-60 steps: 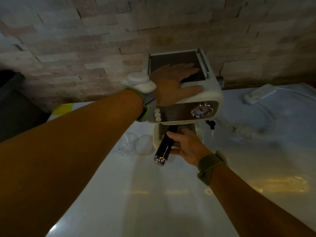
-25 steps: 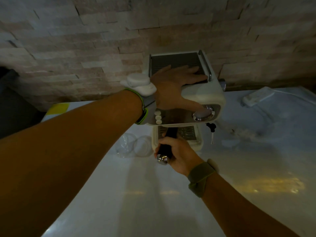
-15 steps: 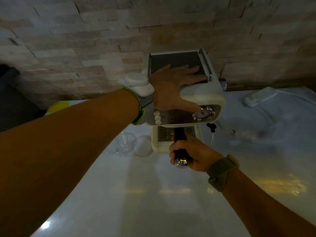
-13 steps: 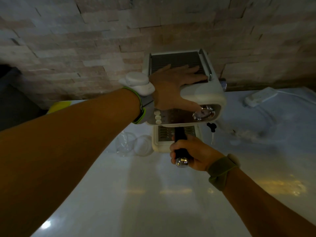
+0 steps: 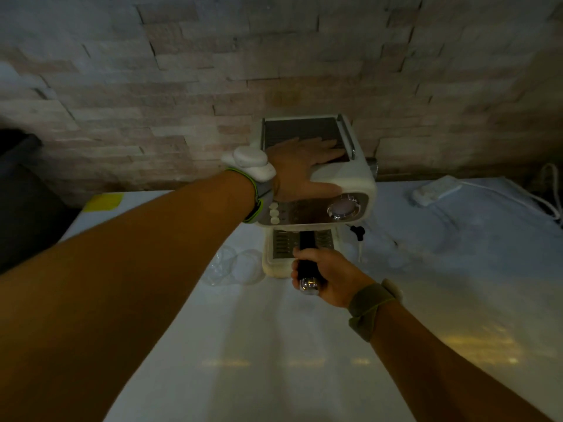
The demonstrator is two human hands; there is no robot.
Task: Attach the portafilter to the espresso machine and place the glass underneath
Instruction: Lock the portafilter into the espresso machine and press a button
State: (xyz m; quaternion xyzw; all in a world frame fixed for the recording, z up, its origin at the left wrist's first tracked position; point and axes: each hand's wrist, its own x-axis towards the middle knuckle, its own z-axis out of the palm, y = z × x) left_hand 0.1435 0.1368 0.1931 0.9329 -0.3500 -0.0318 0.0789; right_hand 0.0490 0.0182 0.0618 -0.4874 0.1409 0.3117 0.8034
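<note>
Right grip (image 5: 327, 277) wraps portafilter handle (image 5: 307, 263) under machine (image 5: 344, 181)

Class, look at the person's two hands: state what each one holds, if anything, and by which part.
Right hand grips the portafilter by its black handle. Left hand holds nothing; it lies flat on the espresso machine.

Left hand (image 5: 300, 167): flat on top of espresso machine (image 5: 350, 181), fingers (image 5: 326, 147) spread over its grille.
Right hand (image 5: 330, 277): wrapped around portafilter (image 5: 307, 260) handle, chrome end cap below the fingers (image 5: 297, 263).
Glass (image 5: 234, 266): on counter (image 5: 274, 345), left of those fingers.
</note>
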